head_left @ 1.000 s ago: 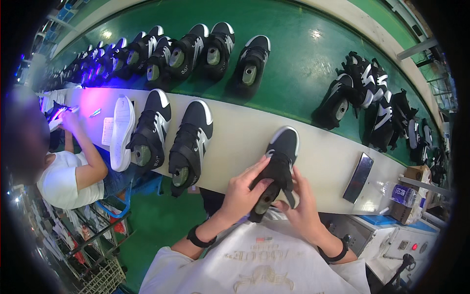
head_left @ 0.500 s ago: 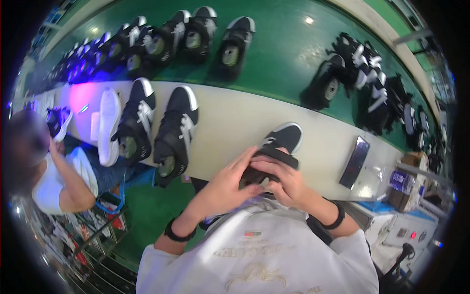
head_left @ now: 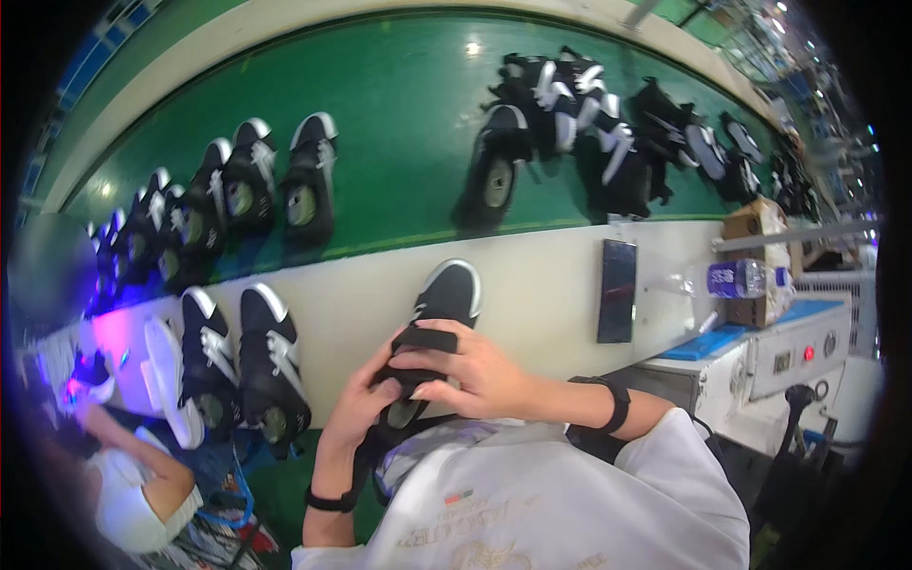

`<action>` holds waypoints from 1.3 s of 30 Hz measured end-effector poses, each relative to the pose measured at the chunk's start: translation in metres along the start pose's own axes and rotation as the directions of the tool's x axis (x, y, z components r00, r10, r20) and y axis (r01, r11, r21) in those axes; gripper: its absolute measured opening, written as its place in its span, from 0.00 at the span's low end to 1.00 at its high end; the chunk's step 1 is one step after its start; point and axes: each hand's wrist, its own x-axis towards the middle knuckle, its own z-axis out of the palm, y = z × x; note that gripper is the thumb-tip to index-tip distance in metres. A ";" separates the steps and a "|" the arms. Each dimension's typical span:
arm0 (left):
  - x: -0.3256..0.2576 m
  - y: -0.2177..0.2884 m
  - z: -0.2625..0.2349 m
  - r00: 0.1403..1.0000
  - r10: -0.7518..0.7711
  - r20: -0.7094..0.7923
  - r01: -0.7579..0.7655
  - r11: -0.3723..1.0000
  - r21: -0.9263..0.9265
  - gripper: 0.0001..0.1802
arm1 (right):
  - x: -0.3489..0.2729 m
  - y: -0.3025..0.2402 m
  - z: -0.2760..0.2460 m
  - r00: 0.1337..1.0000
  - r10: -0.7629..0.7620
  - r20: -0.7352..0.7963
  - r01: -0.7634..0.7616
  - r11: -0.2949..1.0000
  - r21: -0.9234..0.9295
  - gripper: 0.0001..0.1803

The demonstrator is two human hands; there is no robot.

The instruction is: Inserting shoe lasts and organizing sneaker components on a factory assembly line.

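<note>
Both my hands clasp one black, white-soled sneaker (head_left: 439, 309) over the cream worktop (head_left: 532, 285): left hand (head_left: 359, 404) cupped beneath, right hand (head_left: 467, 372) gripping its tongue.

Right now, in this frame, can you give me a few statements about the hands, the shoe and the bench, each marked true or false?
1. Both hands hold the black shoe. True: left hand below, right hand on top.
2. The phone lies on the green belt. False: it lies on the cream bench.
3. The held shoe's toe cap is white. True.
4. The green belt carries no shoes. False: black shoes sit on it.
5. A bottle lies right of the phone. True.
</note>
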 end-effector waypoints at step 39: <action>0.042 -0.006 -0.005 0.715 0.686 0.133 -0.480 0.343 0.808 0.16 | 0.019 0.026 -0.041 0.963 0.208 -0.168 -0.163 0.954 0.252 0.37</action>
